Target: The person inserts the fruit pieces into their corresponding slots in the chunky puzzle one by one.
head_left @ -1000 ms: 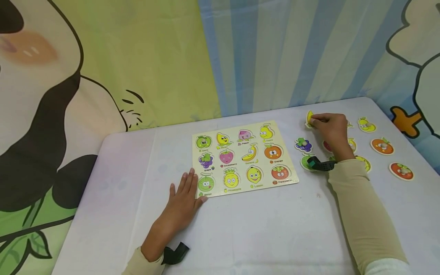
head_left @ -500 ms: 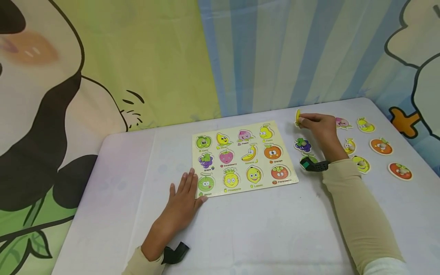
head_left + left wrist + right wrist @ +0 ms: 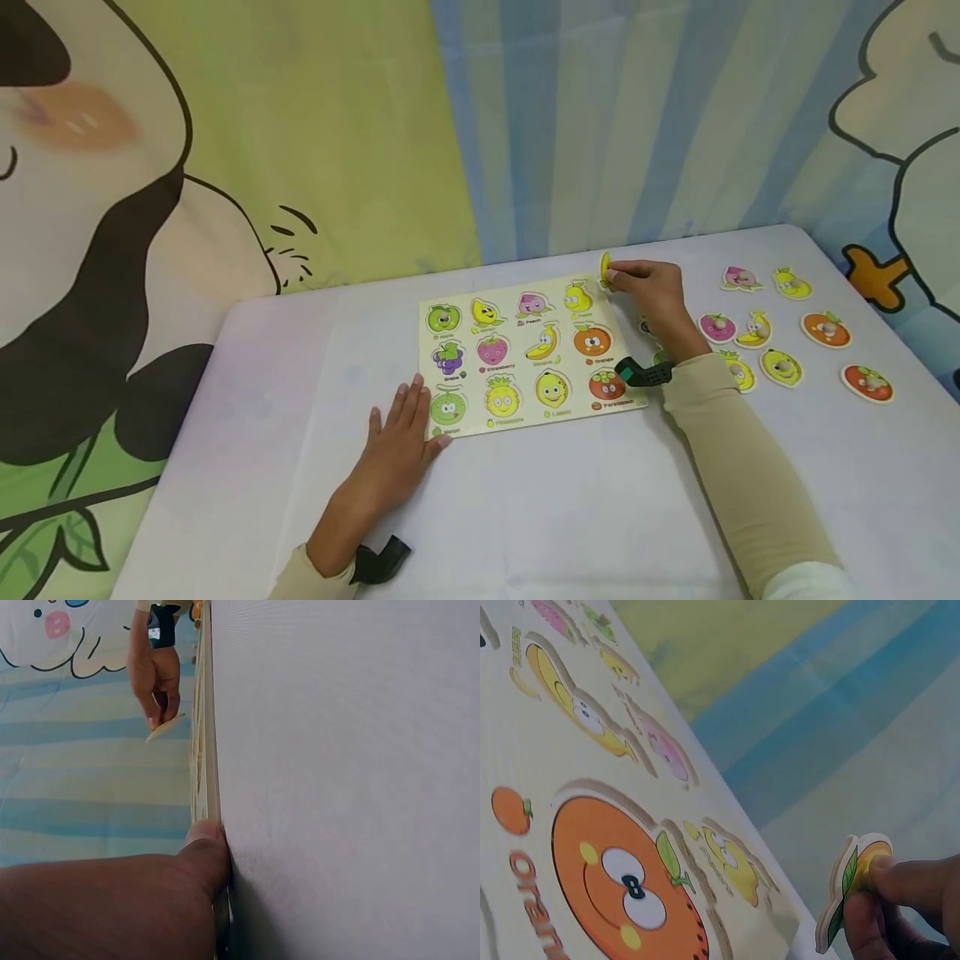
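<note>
A fruit puzzle board (image 3: pixel 475 410) lies on the table, its recesses printed with matching fruit pictures. My left hand (image 3: pixel 396 454) rests flat at its near left corner, fingers spread along the left side and thumb at the front edge. Just past the board's far right corner, my right hand (image 3: pixel 656 300) pinches a yellow fruit puzzle piece (image 3: pixel 604 271) by its knob. The right wrist view shows the green leaves on this piece (image 3: pixel 845 889), held on edge beside the pear recess (image 3: pixel 735 862). In the left wrist view it hangs above board level.
Several loose knobbed pieces lie on the white table (image 3: pixel 525 508) right of the board, including a peach (image 3: pixel 741 279), a pear (image 3: pixel 792 284), an orange (image 3: pixel 826 330) and a persimmon (image 3: pixel 867 383). My right forearm partly covers the grape and melon pieces. A printed curtain (image 3: pixel 360 150) stands behind.
My right hand has carried the yellow piece leftward from the loose pieces to the board's far right corner, turning it edge-on. The left hand has stayed put.
</note>
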A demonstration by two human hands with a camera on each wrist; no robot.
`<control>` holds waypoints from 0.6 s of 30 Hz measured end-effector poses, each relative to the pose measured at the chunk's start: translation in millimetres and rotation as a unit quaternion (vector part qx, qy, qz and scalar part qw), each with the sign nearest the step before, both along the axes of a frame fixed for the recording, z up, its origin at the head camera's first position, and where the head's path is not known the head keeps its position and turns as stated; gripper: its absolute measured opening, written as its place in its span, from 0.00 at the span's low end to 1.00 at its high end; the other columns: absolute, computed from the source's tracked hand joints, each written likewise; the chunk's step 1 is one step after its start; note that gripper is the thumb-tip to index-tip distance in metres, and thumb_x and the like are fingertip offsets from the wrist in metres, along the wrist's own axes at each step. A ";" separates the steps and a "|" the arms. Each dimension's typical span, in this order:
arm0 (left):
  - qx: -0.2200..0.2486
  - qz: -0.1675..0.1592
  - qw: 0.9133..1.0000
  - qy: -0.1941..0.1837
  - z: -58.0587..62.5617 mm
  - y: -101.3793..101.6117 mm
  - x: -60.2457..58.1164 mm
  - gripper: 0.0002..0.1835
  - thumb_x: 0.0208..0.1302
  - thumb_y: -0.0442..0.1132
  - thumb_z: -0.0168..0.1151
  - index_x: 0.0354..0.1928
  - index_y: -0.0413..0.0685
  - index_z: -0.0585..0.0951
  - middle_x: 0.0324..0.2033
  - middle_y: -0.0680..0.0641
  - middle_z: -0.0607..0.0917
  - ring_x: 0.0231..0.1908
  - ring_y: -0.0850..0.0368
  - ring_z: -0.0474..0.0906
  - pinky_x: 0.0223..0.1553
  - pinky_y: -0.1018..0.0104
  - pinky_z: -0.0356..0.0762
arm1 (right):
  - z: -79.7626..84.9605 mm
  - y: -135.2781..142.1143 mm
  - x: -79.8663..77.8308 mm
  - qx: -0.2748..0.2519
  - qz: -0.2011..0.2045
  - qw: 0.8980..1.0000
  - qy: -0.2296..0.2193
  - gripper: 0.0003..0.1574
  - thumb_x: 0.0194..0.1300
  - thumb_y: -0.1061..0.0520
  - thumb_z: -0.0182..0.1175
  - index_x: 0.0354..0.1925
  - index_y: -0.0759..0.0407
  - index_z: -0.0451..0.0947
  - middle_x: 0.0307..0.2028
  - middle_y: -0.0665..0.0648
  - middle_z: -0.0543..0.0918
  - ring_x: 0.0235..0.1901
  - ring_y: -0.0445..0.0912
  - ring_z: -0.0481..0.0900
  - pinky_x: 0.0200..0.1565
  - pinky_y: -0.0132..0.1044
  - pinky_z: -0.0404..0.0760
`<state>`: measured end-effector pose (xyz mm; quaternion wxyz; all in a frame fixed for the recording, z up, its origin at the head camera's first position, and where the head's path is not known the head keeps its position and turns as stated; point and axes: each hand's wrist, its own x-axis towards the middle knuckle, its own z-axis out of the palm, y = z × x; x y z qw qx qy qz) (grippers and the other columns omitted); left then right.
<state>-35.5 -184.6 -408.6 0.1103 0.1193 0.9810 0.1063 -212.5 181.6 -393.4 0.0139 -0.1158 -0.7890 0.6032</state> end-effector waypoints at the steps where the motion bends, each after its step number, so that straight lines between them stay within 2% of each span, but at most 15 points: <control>1: 0.001 0.002 1.000 0.000 0.2 -0.2 0.7 0.42 0.73 0.53 0.52 0.75 0.36 0.47 0.76 0.41 0.42 0.74 0.41 0.34 0.66 0.32 0.37 | -1.2 -3.3 -0.5 -0.004 0.009 1.000 0.008 0.21 0.67 0.49 0.63 0.52 0.59 0.83 0.43 0.54 0.85 0.40 0.42 0.82 0.51 0.38 0.75; 7: -0.003 0.004 1.000 0.010 1.5 -1.3 1.7 0.42 0.72 0.52 0.52 0.75 0.35 0.48 0.76 0.41 0.42 0.74 0.41 0.35 0.65 0.32 0.38 | -2.0 -25.4 -6.6 -0.043 0.025 0.998 0.030 0.20 0.66 0.53 0.65 0.51 0.63 0.83 0.42 0.57 0.85 0.39 0.44 0.83 0.52 0.40 0.76; 10: -0.008 0.004 1.000 0.009 1.1 -1.2 1.4 0.42 0.72 0.52 0.53 0.75 0.35 0.48 0.76 0.41 0.42 0.74 0.41 0.35 0.65 0.32 0.38 | 0.0 -36.2 -8.0 -0.053 0.033 0.998 0.019 0.20 0.65 0.52 0.65 0.51 0.62 0.83 0.43 0.58 0.85 0.41 0.46 0.83 0.53 0.40 0.76; 18: -0.008 0.002 1.000 0.003 1.0 2.0 0.7 0.41 0.73 0.53 0.52 0.75 0.35 0.48 0.76 0.40 0.42 0.74 0.41 0.34 0.66 0.32 0.38 | 0.2 -56.2 -9.7 -0.038 0.052 0.998 -0.010 0.18 0.66 0.50 0.64 0.51 0.57 0.84 0.47 0.56 0.83 0.44 0.46 0.81 0.52 0.40 0.76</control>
